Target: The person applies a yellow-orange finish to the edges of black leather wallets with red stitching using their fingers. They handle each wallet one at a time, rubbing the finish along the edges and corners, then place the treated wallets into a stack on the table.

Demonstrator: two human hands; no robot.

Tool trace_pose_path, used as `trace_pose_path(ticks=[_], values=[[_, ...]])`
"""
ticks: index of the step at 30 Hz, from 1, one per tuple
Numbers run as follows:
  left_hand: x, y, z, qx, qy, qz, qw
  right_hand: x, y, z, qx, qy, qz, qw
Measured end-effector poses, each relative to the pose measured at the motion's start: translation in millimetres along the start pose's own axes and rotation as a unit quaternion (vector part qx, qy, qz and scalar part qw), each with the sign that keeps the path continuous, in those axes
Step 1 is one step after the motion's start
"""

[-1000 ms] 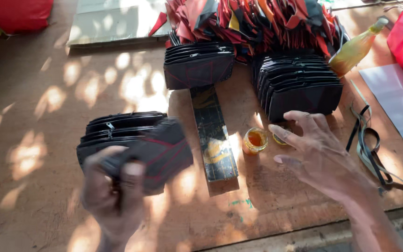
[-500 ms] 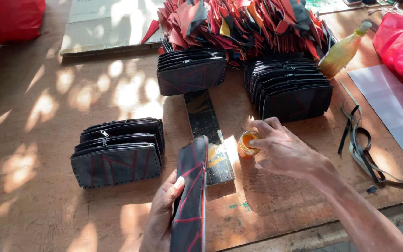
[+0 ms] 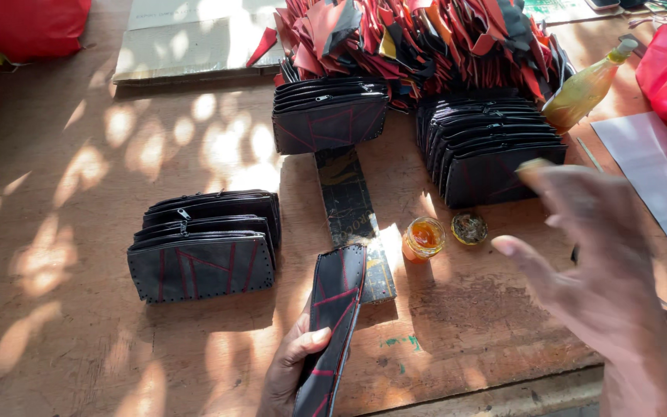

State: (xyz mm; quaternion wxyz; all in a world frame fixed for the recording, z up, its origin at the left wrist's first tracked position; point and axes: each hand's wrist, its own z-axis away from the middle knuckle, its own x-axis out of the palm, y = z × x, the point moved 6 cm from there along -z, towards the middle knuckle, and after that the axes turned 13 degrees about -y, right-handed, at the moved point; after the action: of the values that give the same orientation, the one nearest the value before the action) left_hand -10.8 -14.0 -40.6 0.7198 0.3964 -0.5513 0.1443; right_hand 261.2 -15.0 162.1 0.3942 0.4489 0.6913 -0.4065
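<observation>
- Over the bench [image 3: 117, 347], left hand [image 3: 291, 371] pinches a black red-stitched pouch [image 3: 333, 324] upright.
- Right hand [image 3: 596, 270] hovers spread, blurred.
- Risk, I reckon: it could knock over the open glue jar [image 3: 424, 238] nearby.

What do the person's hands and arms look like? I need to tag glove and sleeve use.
Both are bare. The left hand shows no glove or ring. The right hand, motion-blurred, shows no glove, and its forearm is sleeveless as far as the frame shows. No watch or bracelet is visible.
</observation>
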Motion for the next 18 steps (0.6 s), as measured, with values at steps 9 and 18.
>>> trace_pose_path(ticks=[9,18], values=[[-5.5,-6.9,0.9,-0.004,-0.016,0.011,1.000,102.4,-54.8,29.7,-0.065,-0.234,-0.601,0.761],[-7.9,-9.5,1.0,-0.017,-0.012,0.005,1.000,136.6,-61.2,31.1,-0.077,-0.278,-0.741,0.607]])
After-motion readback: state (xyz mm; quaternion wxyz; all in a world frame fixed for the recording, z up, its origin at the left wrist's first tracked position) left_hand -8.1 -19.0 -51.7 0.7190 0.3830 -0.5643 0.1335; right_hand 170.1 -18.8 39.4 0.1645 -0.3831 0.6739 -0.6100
